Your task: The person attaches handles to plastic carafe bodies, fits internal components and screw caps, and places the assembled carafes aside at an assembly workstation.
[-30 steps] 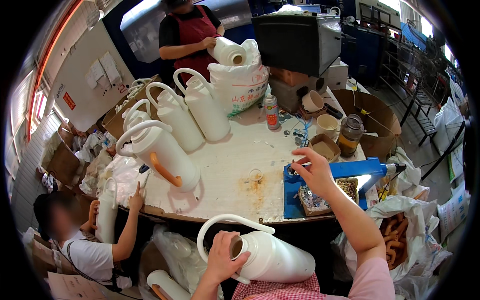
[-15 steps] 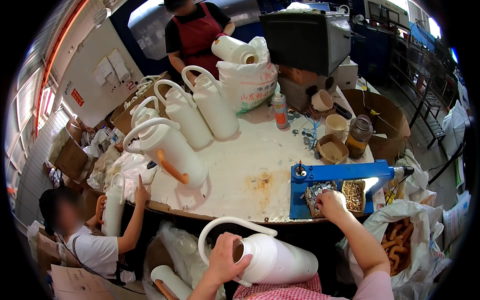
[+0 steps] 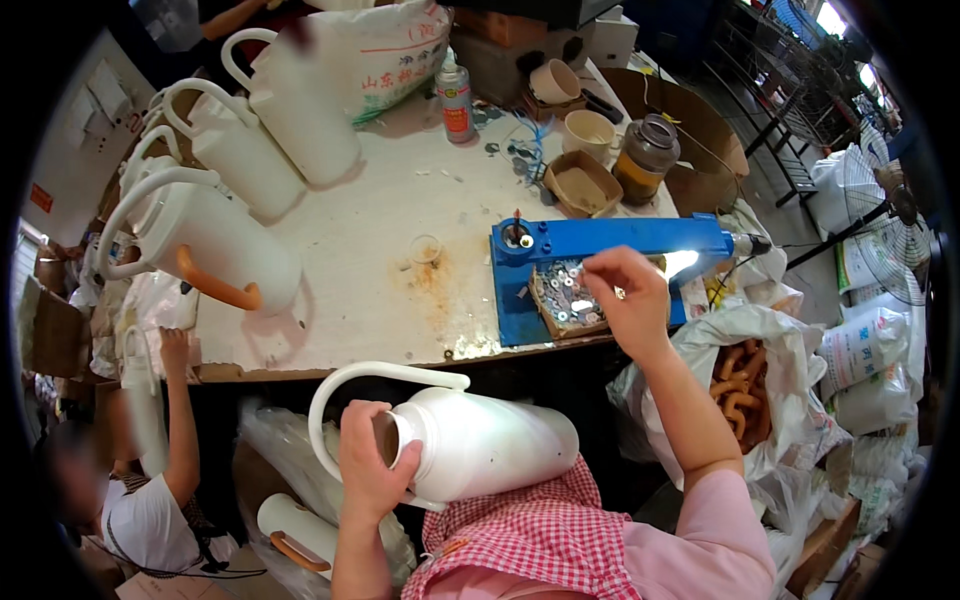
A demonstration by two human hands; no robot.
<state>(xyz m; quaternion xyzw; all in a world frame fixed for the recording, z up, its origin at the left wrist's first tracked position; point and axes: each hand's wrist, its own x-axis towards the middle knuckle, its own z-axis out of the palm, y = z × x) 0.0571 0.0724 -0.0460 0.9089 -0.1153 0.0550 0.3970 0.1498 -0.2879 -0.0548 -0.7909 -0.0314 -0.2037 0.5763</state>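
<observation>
Left hand (image 3: 372,470) grips the neck of a white jug (image 3: 480,445) lying in the lap, fingers wrapped around its mouth; right hand (image 3: 625,300) hovers over the tray of washers (image 3: 567,300) on the counter (image 3: 370,250), fingers pinched together, contents not discernible.

Bright daylight, soft shadows, fisheye-bent dark rim.

Worn white table (image 3: 380,250), rust stain near middle. On it: white jugs (image 3: 290,110) at left, blue jig (image 3: 600,250), spray can (image 3: 457,100), cardboard tray (image 3: 583,185), cup (image 3: 589,130), jar (image 3: 645,155), printed sack (image 3: 385,45).
</observation>
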